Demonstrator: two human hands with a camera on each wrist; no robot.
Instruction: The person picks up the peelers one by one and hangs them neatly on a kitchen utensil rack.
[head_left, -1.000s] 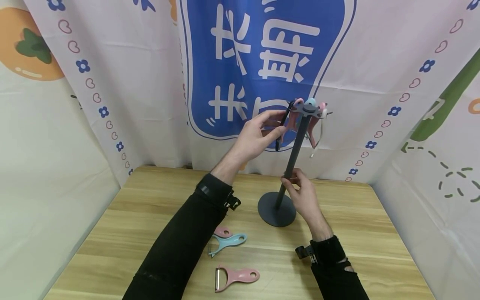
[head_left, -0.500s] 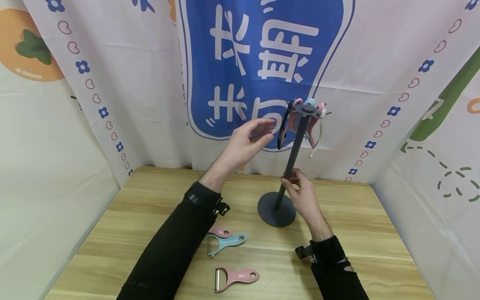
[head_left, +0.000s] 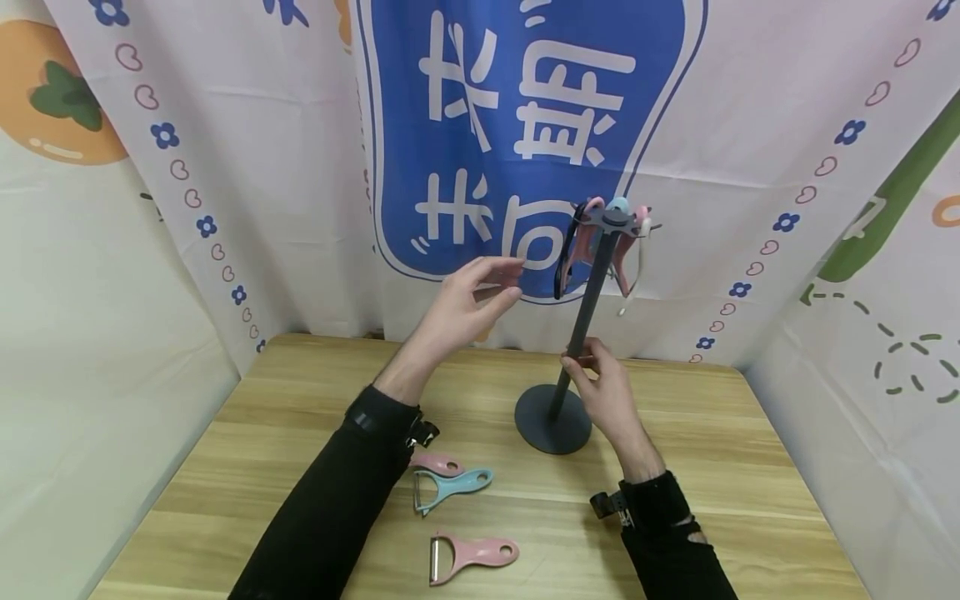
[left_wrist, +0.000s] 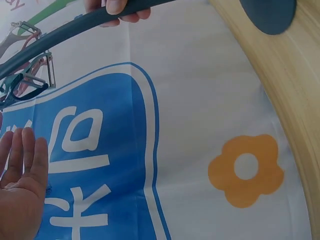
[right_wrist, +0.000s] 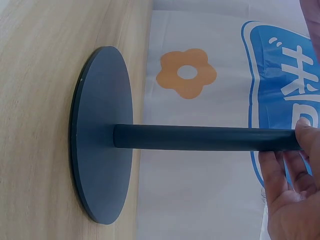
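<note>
A dark grey stand [head_left: 592, 292] rises from a round base [right_wrist: 100, 170] on the table. My right hand [head_left: 607, 387] grips its pole low down, thumb and fingers around it, as the right wrist view [also] confirms. Vegetable peelers hang from the hooks at the top: a black peeler [head_left: 560, 271] on the left, pink ones beside it, a light blue one behind, and a white peeler [head_left: 641, 254] on the right. Left of the black peeler, my left hand [head_left: 472, 304] hovers in the air with relaxed fingers, holding nothing. In the left wrist view, its fingers [left_wrist: 29, 155] are extended.
On the wooden table [head_left: 675, 425] lie a pink peeler [head_left: 491, 551] in front, a light blue peeler [head_left: 471, 481] behind it, and another pink peeler [head_left: 444, 463], partly hidden by the left sleeve. A printed curtain [head_left: 300, 208] hangs directly behind the table.
My left hand has let go of the black peeler, which now hangs from the stand, and has drawn back left and down. The right hand keeps its grip on the pole.
</note>
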